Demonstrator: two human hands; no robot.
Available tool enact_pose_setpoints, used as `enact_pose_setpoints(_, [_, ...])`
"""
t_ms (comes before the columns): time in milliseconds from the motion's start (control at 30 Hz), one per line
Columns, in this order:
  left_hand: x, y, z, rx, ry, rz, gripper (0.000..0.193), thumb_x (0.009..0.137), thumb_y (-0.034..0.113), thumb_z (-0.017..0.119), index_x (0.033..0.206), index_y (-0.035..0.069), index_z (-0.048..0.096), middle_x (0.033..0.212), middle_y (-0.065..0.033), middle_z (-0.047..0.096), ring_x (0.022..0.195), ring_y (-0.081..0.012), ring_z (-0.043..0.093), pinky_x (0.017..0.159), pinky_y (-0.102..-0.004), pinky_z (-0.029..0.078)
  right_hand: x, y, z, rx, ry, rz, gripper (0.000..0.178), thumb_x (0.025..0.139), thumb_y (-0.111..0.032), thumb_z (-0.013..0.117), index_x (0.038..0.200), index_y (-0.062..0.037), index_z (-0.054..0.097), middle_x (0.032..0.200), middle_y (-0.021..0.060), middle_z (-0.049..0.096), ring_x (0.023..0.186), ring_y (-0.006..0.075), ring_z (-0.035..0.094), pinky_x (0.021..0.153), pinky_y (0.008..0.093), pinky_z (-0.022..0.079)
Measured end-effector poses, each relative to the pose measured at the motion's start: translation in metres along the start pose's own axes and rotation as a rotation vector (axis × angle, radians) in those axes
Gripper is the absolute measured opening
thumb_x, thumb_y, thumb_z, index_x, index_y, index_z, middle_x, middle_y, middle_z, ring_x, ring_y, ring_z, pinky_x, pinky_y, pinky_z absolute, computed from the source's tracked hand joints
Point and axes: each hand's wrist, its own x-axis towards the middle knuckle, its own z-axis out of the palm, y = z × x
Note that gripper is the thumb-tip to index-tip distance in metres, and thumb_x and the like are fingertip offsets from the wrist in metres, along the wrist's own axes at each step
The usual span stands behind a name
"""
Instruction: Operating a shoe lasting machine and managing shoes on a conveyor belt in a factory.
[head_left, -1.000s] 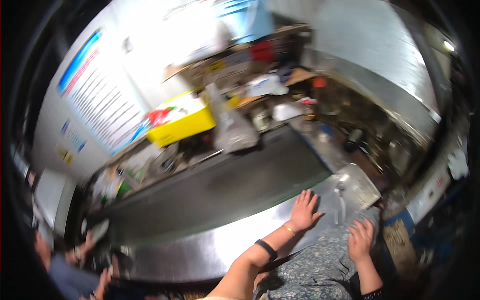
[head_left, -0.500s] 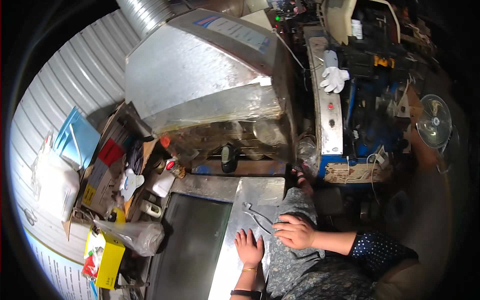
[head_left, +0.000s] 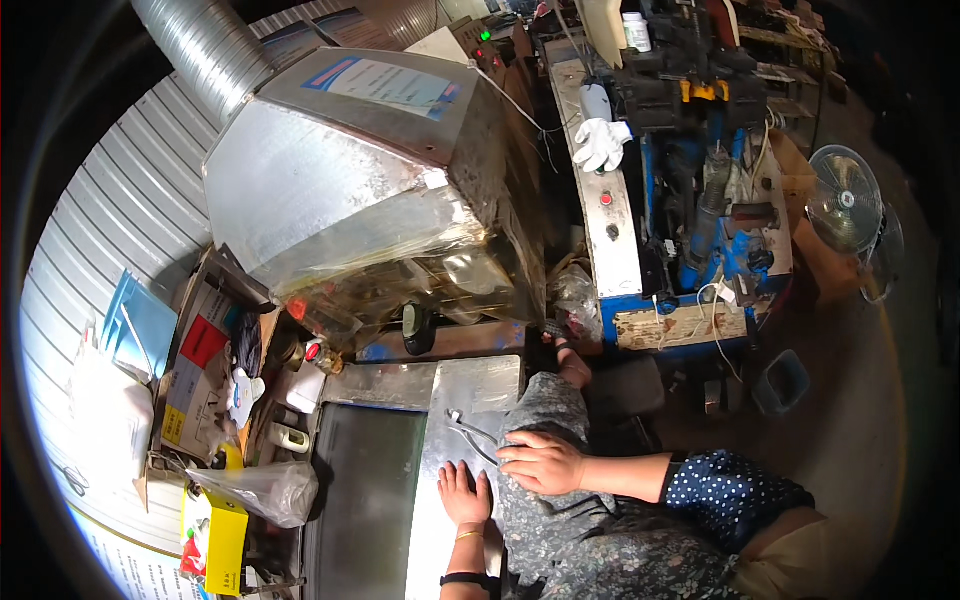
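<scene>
My left hand [head_left: 464,497] lies palm down on the bare metal plate [head_left: 478,385], its fingers stretched out and holding nothing. A bracelet and a dark band circle that wrist. Just beyond its fingertips is a pair of metal pliers [head_left: 470,430] with curved handles, lying on the same plate. Its handle ends reach the edge of my patterned clothing, close to my right hand. My right hand [head_left: 543,463] rests flat on my thigh, fingers extended, with nothing visible in it. Left of the plate, a dark belt-like surface [head_left: 372,480] runs alongside.
A large metal hood [head_left: 330,180] stands ahead. On the left are a yellow box [head_left: 228,545], a plastic bag [head_left: 290,497] and a blue bin [head_left: 140,325]. A white glove [head_left: 602,146] lies on the machine at right, with a fan [head_left: 846,200] farther right.
The whole scene has shifted left in the picture, as my view turns to the right. Both hands and the pliers keep their places relative to the plate and my thigh.
</scene>
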Motion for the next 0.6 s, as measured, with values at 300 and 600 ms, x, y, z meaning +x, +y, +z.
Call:
enact_pose_setpoints(300, [-0.001,0.004,0.001,0.023,0.034,0.013,0.055,0.091,0.04,0.058,0.13,0.002,0.057,0.14,-0.0243,0.049,0.134,-0.042,0.04,0.112,-0.0493,0.029,-0.008,0.001,-0.008,0.024,0.005,-0.02,0.021,0.083,-0.018,0.064,0.1,-0.0069,0.07,0.122,0.0064,0.062,0.125,0.0295,0.049,0.102,0.0381,0.044])
enact_pose_setpoints(600, [-0.001,0.007,-0.003,0.016,0.058,0.022,0.052,0.09,0.037,0.059,0.126,0.0,0.059,0.137,-0.0248,0.052,0.131,-0.0432,0.043,0.111,-0.0489,0.031,-0.012,0.002,-0.015,0.062,0.051,-0.006,0.021,0.082,-0.016,0.065,0.1,-0.0079,0.07,0.122,0.0057,0.062,0.122,0.0292,0.051,0.101,0.0384,0.045])
